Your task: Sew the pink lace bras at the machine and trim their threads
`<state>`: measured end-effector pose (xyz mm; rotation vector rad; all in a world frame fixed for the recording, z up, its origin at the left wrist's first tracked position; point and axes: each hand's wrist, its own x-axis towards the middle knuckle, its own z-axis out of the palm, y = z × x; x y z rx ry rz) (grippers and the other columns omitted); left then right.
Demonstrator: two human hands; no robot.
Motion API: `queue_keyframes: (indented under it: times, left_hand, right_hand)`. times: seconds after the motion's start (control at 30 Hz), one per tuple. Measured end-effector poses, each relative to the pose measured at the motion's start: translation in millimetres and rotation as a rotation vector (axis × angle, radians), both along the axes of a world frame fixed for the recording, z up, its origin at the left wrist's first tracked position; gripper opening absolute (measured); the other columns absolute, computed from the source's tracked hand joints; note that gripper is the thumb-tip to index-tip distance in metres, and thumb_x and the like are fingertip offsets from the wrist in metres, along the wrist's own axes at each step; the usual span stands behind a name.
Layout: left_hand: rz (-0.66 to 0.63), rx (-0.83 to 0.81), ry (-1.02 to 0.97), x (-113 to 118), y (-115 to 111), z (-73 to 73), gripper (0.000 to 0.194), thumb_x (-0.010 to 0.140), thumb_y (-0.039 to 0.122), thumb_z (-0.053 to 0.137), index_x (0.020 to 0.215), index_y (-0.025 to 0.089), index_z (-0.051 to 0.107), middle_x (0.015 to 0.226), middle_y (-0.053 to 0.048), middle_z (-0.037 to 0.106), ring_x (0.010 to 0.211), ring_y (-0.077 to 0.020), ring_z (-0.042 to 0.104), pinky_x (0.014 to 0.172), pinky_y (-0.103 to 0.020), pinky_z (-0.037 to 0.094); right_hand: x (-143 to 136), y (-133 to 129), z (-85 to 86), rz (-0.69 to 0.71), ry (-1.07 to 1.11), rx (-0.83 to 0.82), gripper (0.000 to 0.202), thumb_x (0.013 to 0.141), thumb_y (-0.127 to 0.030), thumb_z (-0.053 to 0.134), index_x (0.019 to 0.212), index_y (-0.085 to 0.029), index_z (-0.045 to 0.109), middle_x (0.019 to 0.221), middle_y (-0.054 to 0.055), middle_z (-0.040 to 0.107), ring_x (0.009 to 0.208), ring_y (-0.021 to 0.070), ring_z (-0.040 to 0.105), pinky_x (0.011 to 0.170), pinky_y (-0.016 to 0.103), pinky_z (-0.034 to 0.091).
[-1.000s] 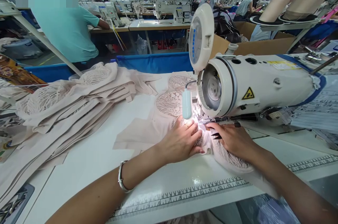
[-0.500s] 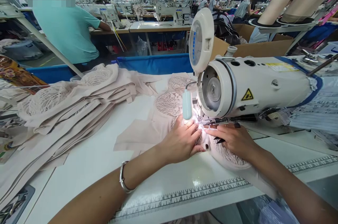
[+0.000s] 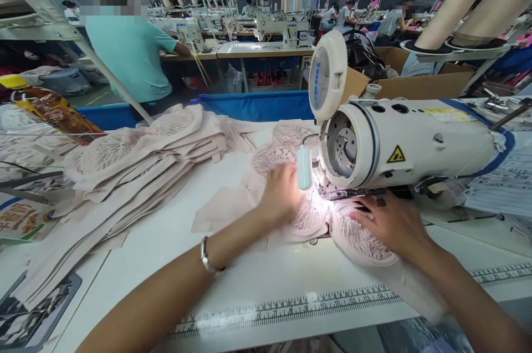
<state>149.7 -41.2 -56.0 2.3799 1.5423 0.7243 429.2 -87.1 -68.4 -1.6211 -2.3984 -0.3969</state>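
Observation:
A pale pink lace garment [image 3: 366,236] lies under the needle area of a white sewing machine [image 3: 415,139], lit by a small lamp [image 3: 303,167]. My left hand [image 3: 282,192], blurred by motion, is just behind the garment's left cup, beside the lamp; its fingers are smeared. My right hand [image 3: 390,223] rests on the right cup with its fingers apart, near dark metal parts [image 3: 349,194] in front of the machine head. Whether the right hand also holds a small tool is unclear. More lace pieces [image 3: 270,160] lie behind my left hand.
Stacked pink garments [image 3: 141,170] cover the table's left side. A bottle [image 3: 54,109] stands tilted behind them. A ruler strip [image 3: 291,306] runs along the front edge. Thread cones [image 3: 449,18] stand at the right. A person in a turquoise shirt [image 3: 124,56] sits ahead.
My left hand has lifted off the lit fabric and moved up and back, uncovering the left cup. My right hand has shifted slightly right. The view has tilted and turned a little left.

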Motion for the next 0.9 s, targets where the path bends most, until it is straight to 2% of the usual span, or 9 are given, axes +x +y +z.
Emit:
queue_keyframes:
  times: [0.1,0.2,0.3,0.4,0.5,0.57,0.67,0.73,0.9]
  left_hand:
    - [0.468,-0.173,-0.316,-18.7,48.1,7.5,0.020,0.089,0.020,0.062,0.108,0.015,0.062,0.133,-0.019,0.055,0.137,-0.0360,0.040,0.113,-0.052,0.030]
    - [0.547,-0.276,-0.436,-44.6,84.4,11.7,0.037,0.071,0.024,0.081,0.101,0.011,0.063,0.127,-0.024,0.061,0.139,-0.0442,0.039,0.113,-0.057,0.032]
    - [0.460,-0.368,-0.566,-70.8,92.4,18.0,0.038,0.073,0.042,0.081,0.092,0.012,0.067,0.102,-0.019,0.072,0.119,-0.0416,0.061,0.101,-0.052,0.048]
    - [0.322,-0.401,-0.760,-99.9,79.0,30.6,0.046,0.092,0.055,0.055,0.101,0.012,0.069,0.095,-0.015,0.075,0.108,-0.0324,0.069,0.096,-0.044,0.055]
    - [0.081,-0.320,-1.329,-130.4,60.1,46.1,0.052,0.099,0.057,0.041,0.115,0.015,0.067,0.108,-0.013,0.075,0.118,-0.0289,0.066,0.105,-0.044,0.051]
    - [-0.052,-0.242,-1.635,-145.6,49.7,54.2,0.051,0.100,0.057,0.040,0.121,0.017,0.065,0.116,-0.012,0.073,0.126,-0.0290,0.060,0.110,-0.046,0.047]
    - [-0.095,-0.208,-1.740,-155.3,39.9,60.6,0.054,0.100,0.057,0.039,0.127,0.017,0.063,0.123,-0.013,0.071,0.133,-0.0308,0.055,0.114,-0.050,0.042]
    - [-0.088,-0.218,-1.741,-155.0,37.3,62.1,0.056,0.100,0.058,0.040,0.129,0.016,0.062,0.125,-0.014,0.070,0.135,-0.0322,0.053,0.115,-0.051,0.041]
    - [-0.060,-0.234,-1.746,-152.4,37.6,62.9,0.055,0.102,0.055,0.035,0.126,0.016,0.065,0.121,-0.013,0.072,0.135,-0.0314,0.053,0.114,-0.051,0.042]
  right_hand:
    - [5.1,-16.3,2.7,0.032,0.100,0.281,0.026,0.097,-0.029,0.049,0.092,-0.017,0.072,0.090,0.011,0.070,0.075,0.0225,0.066,0.056,0.030,0.045]
    - [-13.3,-43.0,5.0,0.266,0.277,0.257,0.022,0.096,-0.014,0.048,0.095,-0.021,0.069,0.078,0.003,0.069,0.065,0.0144,0.063,0.055,0.025,0.045]
    - [-47.7,-70.9,-0.4,0.403,0.525,0.096,0.023,0.099,-0.017,0.047,0.105,-0.021,0.069,0.076,0.003,0.066,0.063,0.0132,0.062,0.057,0.024,0.047]
    - [-85.8,-88.2,-10.0,0.418,0.857,-0.200,0.027,0.103,-0.029,0.043,0.099,-0.020,0.069,0.073,0.003,0.062,0.059,0.0128,0.058,0.055,0.025,0.046]
    - [-124.2,-87.2,-13.2,0.322,1.271,-0.733,0.048,0.101,-0.056,0.042,0.078,-0.019,0.060,0.048,-0.007,0.037,0.040,0.0084,0.032,0.041,0.023,0.026]
    - [-149.7,-75.2,-8.5,0.282,1.506,-1.082,0.054,0.094,-0.069,0.048,0.074,-0.019,0.054,0.047,-0.011,0.024,0.040,0.0064,0.017,0.040,0.022,0.015]
    - [-186.1,-44.8,5.0,0.289,1.883,-1.485,0.055,0.089,-0.069,0.054,0.072,-0.017,0.055,0.050,-0.010,0.029,0.043,0.0056,0.012,0.039,0.021,0.011]
    - [-207.3,-21.8,13.8,0.263,2.161,-1.564,0.045,0.092,-0.054,0.060,0.070,-0.015,0.057,0.052,-0.009,0.032,0.044,0.0059,0.015,0.038,0.019,0.014]
    - [-239.4,19.6,25.2,0.281,2.448,-1.346,0.032,0.098,-0.033,0.052,0.070,-0.017,0.053,0.056,-0.009,0.027,0.046,0.0075,0.014,0.038,0.016,0.021]
